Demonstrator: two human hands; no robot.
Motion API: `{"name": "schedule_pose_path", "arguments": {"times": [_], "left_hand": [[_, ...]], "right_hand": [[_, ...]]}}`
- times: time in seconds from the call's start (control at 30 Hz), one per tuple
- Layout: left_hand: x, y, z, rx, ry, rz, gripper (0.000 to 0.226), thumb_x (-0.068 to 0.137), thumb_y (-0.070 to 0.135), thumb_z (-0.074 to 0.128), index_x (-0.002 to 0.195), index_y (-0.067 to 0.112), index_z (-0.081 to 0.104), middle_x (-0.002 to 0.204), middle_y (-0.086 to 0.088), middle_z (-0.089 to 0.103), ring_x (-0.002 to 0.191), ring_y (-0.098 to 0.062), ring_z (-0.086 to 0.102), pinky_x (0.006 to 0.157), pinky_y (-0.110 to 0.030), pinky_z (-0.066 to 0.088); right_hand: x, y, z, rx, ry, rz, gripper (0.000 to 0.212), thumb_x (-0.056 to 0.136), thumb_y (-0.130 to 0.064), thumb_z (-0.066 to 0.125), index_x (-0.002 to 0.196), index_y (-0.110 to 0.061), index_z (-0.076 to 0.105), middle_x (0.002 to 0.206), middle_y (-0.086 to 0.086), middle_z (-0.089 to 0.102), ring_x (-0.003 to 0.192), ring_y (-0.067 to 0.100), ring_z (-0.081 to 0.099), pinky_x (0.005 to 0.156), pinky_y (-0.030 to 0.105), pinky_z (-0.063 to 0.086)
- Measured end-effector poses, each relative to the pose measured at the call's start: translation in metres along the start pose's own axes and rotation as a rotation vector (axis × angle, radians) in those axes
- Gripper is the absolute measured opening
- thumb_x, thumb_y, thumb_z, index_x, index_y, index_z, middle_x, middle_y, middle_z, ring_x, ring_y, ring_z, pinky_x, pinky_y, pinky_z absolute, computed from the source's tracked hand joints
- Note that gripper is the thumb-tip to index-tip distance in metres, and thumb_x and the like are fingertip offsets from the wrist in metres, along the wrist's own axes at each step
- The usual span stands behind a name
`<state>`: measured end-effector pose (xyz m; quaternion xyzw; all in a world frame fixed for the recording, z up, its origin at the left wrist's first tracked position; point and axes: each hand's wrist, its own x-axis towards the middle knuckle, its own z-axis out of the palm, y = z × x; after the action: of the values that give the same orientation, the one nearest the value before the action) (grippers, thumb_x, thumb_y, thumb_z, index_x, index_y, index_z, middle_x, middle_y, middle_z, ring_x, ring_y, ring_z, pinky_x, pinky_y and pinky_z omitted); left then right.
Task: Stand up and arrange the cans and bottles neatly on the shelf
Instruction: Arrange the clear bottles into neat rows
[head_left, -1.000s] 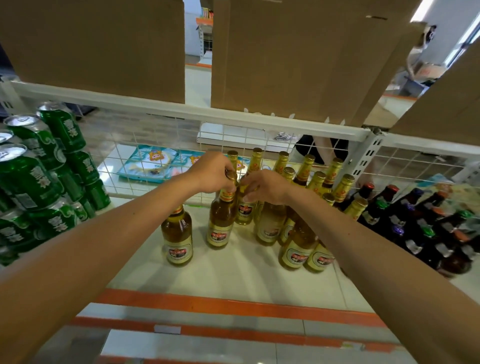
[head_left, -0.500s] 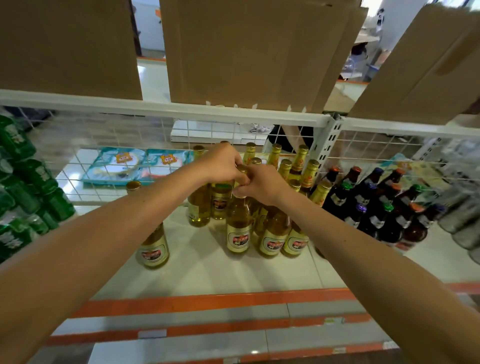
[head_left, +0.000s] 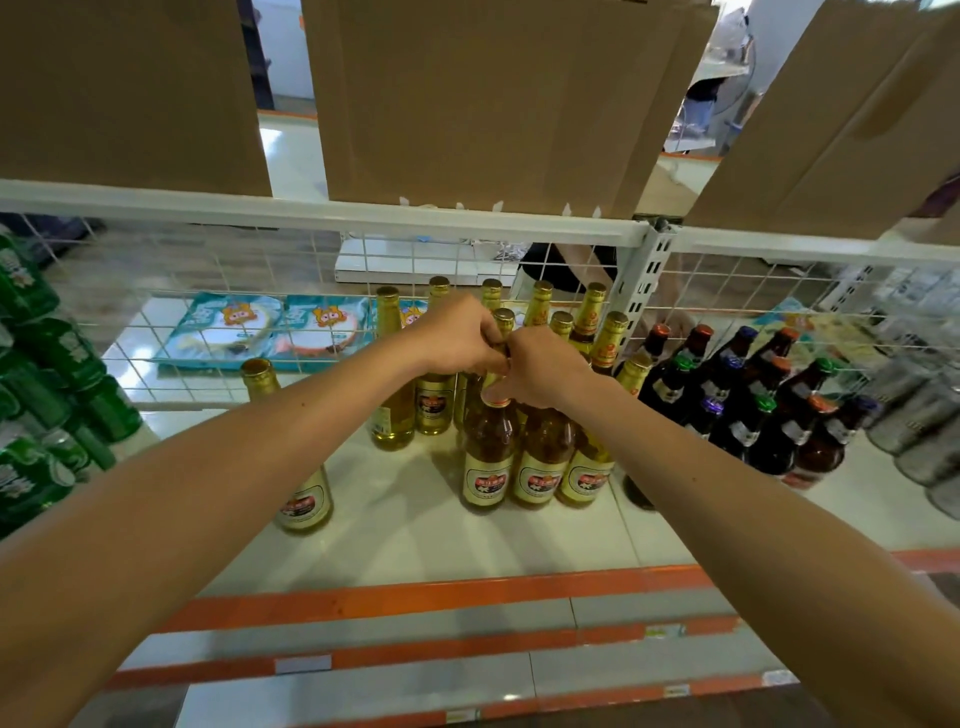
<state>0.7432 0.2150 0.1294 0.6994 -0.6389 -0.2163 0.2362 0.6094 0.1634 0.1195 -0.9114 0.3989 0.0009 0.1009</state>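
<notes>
Several gold-capped amber bottles stand in a cluster on the white shelf (head_left: 415, 540). My left hand (head_left: 457, 338) and my right hand (head_left: 540, 369) meet over the cluster, each with fingers curled round a bottle neck. The right hand holds the neck of the front-left bottle (head_left: 488, 457) of the cluster. The left hand grips the neck of a bottle behind it, mostly hidden by the hand. One gold-capped bottle (head_left: 298, 483) stands alone to the left, partly behind my left forearm. Another bottle (head_left: 392, 410) stands just left of the cluster.
Stacked green cans (head_left: 47, 395) fill the left side. Dark brown bottles with coloured caps (head_left: 753, 415) stand right of the cluster, grey cans (head_left: 919, 415) further right. A white wire grid (head_left: 234, 291) backs the shelf; cardboard sheets (head_left: 493, 98) hang above. The shelf's front edge is orange (head_left: 441, 597).
Both hands stayed on the bottle necks and drew closer together. The camera shifted right, so the green cans slid toward the left edge and more dark bottles and grey cans came into view.
</notes>
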Motion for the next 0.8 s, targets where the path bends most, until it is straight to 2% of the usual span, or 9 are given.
{"name": "schedule_pose_path", "arguments": {"times": [0.13, 0.27, 0.37, 0.43, 0.5, 0.57, 0.63, 0.73, 0.8], "left_hand": [[-0.003, 0.004, 0.006, 0.005, 0.06, 0.038, 0.019, 0.075, 0.02, 0.081, 0.091, 0.01, 0.078, 0.085, -0.006, 0.074, 0.081, -0.022, 0.07, 0.078, -0.044, 0.058], [-0.002, 0.007, 0.009, 0.026, 0.064, 0.043, 0.019, 0.077, 0.019, 0.08, 0.093, 0.009, 0.077, 0.09, -0.007, 0.073, 0.085, -0.022, 0.068, 0.08, -0.044, 0.057], [-0.001, 0.002, 0.008, 0.012, 0.045, 0.042, 0.017, 0.077, 0.02, 0.08, 0.092, 0.011, 0.077, 0.088, -0.006, 0.074, 0.084, -0.023, 0.069, 0.08, -0.046, 0.057], [-0.001, 0.001, 0.009, 0.0, 0.04, 0.047, 0.019, 0.076, 0.021, 0.082, 0.092, 0.011, 0.077, 0.088, -0.005, 0.073, 0.084, -0.021, 0.069, 0.08, -0.045, 0.057], [0.0, -0.001, 0.01, -0.025, 0.04, 0.037, 0.024, 0.074, 0.025, 0.085, 0.093, 0.012, 0.076, 0.087, -0.001, 0.072, 0.084, -0.018, 0.068, 0.08, -0.042, 0.058], [0.0, -0.005, 0.012, -0.073, 0.038, 0.018, 0.03, 0.072, 0.029, 0.087, 0.095, 0.014, 0.075, 0.087, 0.001, 0.071, 0.083, -0.016, 0.068, 0.079, -0.042, 0.058], [-0.002, -0.006, 0.013, -0.102, 0.026, 0.012, 0.036, 0.072, 0.033, 0.087, 0.101, 0.016, 0.074, 0.091, 0.002, 0.071, 0.085, -0.014, 0.068, 0.081, -0.041, 0.058], [-0.013, -0.003, 0.007, -0.105, 0.047, 0.007, 0.044, 0.077, 0.039, 0.082, 0.114, 0.019, 0.069, 0.102, 0.004, 0.071, 0.094, -0.01, 0.065, 0.079, -0.028, 0.055], [-0.023, -0.002, -0.01, -0.12, 0.104, -0.011, 0.042, 0.082, 0.04, 0.077, 0.118, 0.02, 0.067, 0.105, 0.005, 0.07, 0.097, -0.008, 0.064, 0.081, -0.023, 0.051]], "right_hand": [[-0.003, 0.0, -0.003, -0.039, 0.006, 0.055, 0.04, 0.075, -0.037, 0.079, 0.066, -0.019, 0.045, 0.066, -0.003, 0.047, 0.073, 0.024, 0.055, 0.061, 0.033, 0.041], [-0.007, 0.0, -0.002, -0.043, 0.028, 0.053, 0.033, 0.075, -0.039, 0.079, 0.087, -0.015, 0.06, 0.076, -0.001, 0.052, 0.076, 0.025, 0.055, 0.064, 0.033, 0.041], [-0.009, -0.002, 0.002, -0.033, 0.022, 0.071, 0.033, 0.077, -0.037, 0.078, 0.081, -0.017, 0.053, 0.072, -0.002, 0.051, 0.077, 0.025, 0.057, 0.064, 0.033, 0.042], [-0.009, -0.002, -0.001, -0.007, -0.035, 0.078, 0.03, 0.08, -0.032, 0.077, 0.077, -0.014, 0.053, 0.064, -0.003, 0.058, 0.071, 0.019, 0.066, 0.067, 0.033, 0.051], [-0.009, -0.001, -0.012, 0.009, -0.123, 0.082, 0.022, 0.084, -0.024, 0.076, 0.092, -0.011, 0.061, 0.064, 0.0, 0.069, 0.058, 0.012, 0.069, 0.066, 0.031, 0.058], [-0.011, 0.004, -0.031, -0.012, -0.197, 0.081, 0.031, 0.086, -0.014, 0.074, 0.114, -0.005, 0.062, 0.071, 0.005, 0.073, 0.053, 0.01, 0.07, 0.055, 0.026, 0.056], [-0.015, 0.007, -0.049, -0.029, -0.215, 0.068, 0.038, 0.089, -0.009, 0.07, 0.125, -0.003, 0.059, 0.074, 0.009, 0.073, 0.053, 0.011, 0.07, 0.047, 0.024, 0.052], [-0.012, 0.011, -0.068, -0.089, -0.061, -0.001, 0.035, 0.093, -0.016, 0.065, 0.127, -0.008, 0.06, 0.087, 0.007, 0.072, 0.052, 0.01, 0.069, 0.048, 0.027, 0.05], [-0.005, 0.014, -0.077, -0.09, 0.066, -0.037, 0.028, 0.094, -0.027, 0.064, 0.119, -0.013, 0.067, 0.093, 0.003, 0.071, 0.054, 0.008, 0.067, 0.051, 0.025, 0.045]]}}
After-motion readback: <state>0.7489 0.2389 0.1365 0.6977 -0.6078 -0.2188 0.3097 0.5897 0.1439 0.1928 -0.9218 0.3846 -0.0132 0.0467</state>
